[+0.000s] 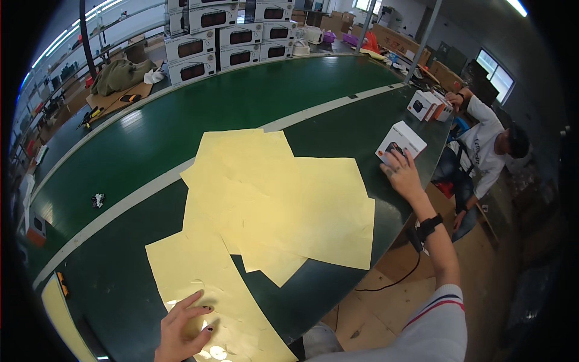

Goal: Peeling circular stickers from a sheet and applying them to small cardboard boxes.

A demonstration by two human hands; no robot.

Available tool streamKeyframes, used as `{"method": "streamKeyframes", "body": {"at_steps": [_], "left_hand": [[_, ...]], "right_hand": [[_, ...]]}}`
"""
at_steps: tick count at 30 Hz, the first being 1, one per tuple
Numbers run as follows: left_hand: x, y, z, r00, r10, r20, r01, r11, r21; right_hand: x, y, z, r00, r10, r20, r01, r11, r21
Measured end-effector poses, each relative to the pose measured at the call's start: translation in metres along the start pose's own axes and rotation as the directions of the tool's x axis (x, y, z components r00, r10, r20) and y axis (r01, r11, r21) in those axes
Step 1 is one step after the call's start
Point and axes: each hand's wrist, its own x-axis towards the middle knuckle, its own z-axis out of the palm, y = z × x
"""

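My right hand is stretched out to the far right with its fingers bent over the near side of a small white box that has a dark device pictured on it. The box appears tilted on the dark green table. My left hand hovers at or rests on the near yellow sheet, fingers apart and holding nothing; whether it touches is hard to tell. This glossy sheet overlaps a spread of other yellow sheets across the table's middle.
Several more small boxes stand at the far right, by a seated co-worker. Beyond a pale strip runs a green belt. Large boxes are stacked behind it. A utility knife lies at left.
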Motion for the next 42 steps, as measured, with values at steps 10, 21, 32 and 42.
{"method": "streamKeyframes", "body": {"at_steps": [10, 21, 32, 42], "left_hand": [[-0.005, 0.007, -0.003, 0.997, 0.009, 0.071, -0.008, 1.000, -0.015], [-0.014, 0.010, -0.010, 0.934, -0.299, -0.193, 0.355, 0.827, 0.437], [-0.026, -0.002, -0.021, 0.902, -0.304, -0.306, 0.407, 0.837, 0.367], [-0.030, -0.029, -0.030, 0.826, -0.427, -0.368, 0.326, 0.895, -0.306]], "right_hand": [[-0.008, 0.057, 0.065, 0.599, 0.207, 0.774, -0.612, 0.741, 0.276], [0.145, -0.081, -0.209, 0.819, -0.165, 0.550, -0.294, 0.702, 0.649], [0.172, -0.268, -0.247, 0.812, -0.564, -0.151, 0.436, 0.415, 0.799], [0.176, -0.302, -0.215, 0.823, -0.568, 0.001, 0.193, 0.281, 0.940]]}}
